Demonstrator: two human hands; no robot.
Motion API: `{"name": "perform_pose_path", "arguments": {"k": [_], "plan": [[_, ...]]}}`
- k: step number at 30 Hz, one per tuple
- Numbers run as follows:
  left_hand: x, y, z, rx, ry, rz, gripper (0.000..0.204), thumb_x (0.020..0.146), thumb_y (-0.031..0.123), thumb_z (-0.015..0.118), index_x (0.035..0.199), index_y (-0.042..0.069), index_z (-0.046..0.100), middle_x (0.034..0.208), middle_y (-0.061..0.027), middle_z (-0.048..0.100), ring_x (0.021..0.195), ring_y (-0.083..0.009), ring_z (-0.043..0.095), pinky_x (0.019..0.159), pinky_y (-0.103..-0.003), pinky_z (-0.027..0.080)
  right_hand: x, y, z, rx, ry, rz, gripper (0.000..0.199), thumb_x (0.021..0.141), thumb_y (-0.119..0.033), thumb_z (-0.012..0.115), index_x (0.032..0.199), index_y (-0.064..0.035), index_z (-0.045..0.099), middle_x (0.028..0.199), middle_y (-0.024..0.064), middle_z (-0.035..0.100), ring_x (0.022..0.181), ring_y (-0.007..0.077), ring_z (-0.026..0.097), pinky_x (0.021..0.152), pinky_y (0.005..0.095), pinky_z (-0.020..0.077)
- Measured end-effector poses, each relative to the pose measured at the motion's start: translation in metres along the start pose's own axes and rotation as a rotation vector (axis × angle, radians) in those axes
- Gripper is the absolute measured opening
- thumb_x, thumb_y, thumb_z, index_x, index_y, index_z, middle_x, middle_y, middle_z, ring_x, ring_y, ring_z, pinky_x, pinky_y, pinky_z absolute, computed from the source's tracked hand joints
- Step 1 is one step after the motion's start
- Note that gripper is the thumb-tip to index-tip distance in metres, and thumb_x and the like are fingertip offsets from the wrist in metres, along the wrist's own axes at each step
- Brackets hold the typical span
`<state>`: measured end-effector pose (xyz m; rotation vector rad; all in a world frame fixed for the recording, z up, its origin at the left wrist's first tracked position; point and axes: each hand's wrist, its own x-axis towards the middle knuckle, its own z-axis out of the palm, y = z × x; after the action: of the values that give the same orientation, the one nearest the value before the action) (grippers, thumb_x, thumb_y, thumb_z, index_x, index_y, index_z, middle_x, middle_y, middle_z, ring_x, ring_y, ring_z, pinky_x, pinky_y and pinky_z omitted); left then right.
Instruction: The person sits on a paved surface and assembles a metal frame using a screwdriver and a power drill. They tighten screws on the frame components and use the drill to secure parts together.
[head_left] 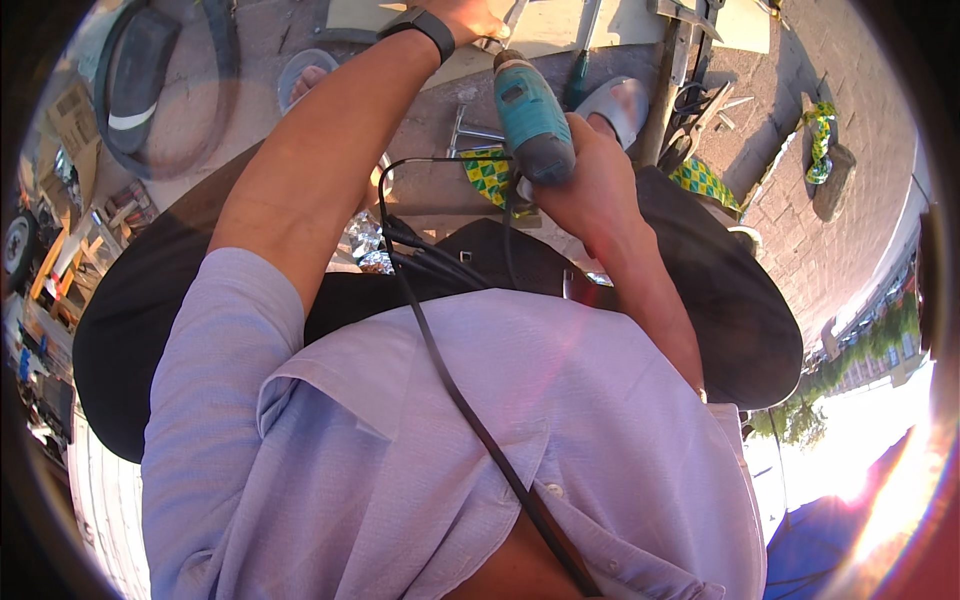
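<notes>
My right hand [598, 195] is closed around the grip of a teal power drill [533, 118], whose chuck faces away from me. My left hand [468, 18], with a dark band on the wrist, is bent close to the chuck at the top edge, partly cut off. Its fingers look closed by a small shiny metal piece [490, 44], which is too small to name. Just beyond the drill lies a pale board [545, 45]. A screwdriver with a dark teal handle [579, 80] lies to the right of the drill. A T-shaped metal tool [468, 132] rests left of it.
A hammer [683, 50] and other hand tools lie at the right. Green and yellow patterned cloth [706, 184] shows beside my knee. A stone [834, 184] sits farther right. At left are a black rubber loop [225, 80] and scattered clutter. A black cable [440, 365] crosses my shirt.
</notes>
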<state>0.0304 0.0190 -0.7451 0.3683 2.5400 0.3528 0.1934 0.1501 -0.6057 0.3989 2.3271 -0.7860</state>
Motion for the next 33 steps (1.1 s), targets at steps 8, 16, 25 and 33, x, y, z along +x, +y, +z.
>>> {"name": "perform_pose_path", "arguments": {"k": [8,16,25,33], "plan": [[0.015,-0.016,0.017,0.023,0.038,0.067,0.11,0.063,0.042,0.088,0.159,0.033,0.035,0.168,-0.03,0.01,0.151,-0.0555,0.017,0.116,-0.073,0.017,0.001,0.0,0.003,-0.012,-0.005,0.015,0.04,0.071,-0.026,0.084,0.097,-0.0036,0.063,0.084,0.0214,0.072,0.083,0.0423,0.07,0.071,0.0494,0.0547],[0.0,-0.007,0.004,0.022,0.061,0.059,0.096,0.071,0.044,0.082,0.157,0.034,0.039,0.166,-0.028,0.017,0.151,-0.0535,0.019,0.117,-0.073,0.017,-0.002,-0.005,0.0,-0.009,-0.002,0.011,0.042,0.073,-0.03,0.083,0.097,-0.0032,0.062,0.083,0.0211,0.072,0.081,0.0427,0.071,0.071,0.0505,0.0548],[0.004,-0.005,0.003,0.003,0.033,0.01,0.09,0.075,0.042,0.079,0.156,0.034,0.04,0.168,-0.0263,0.014,0.152,-0.0522,0.017,0.117,-0.072,0.016,-0.005,0.002,0.004,0.05,0.056,-0.065,0.04,0.076,-0.028,0.083,0.101,-0.0044,0.062,0.083,0.0214,0.072,0.082,0.0427,0.07,0.071,0.0502,0.0547],[0.002,-0.005,-0.003,0.049,-0.037,0.008,0.109,0.064,0.04,0.088,0.159,0.035,0.035,0.169,-0.027,0.009,0.153,-0.0518,0.014,0.118,-0.072,0.016,-0.005,0.0,0.003,0.002,0.04,-0.035,0.041,0.076,-0.029,0.082,0.101,-0.0037,0.061,0.084,0.022,0.072,0.084,0.0431,0.07,0.072,0.0509,0.0546]]}}
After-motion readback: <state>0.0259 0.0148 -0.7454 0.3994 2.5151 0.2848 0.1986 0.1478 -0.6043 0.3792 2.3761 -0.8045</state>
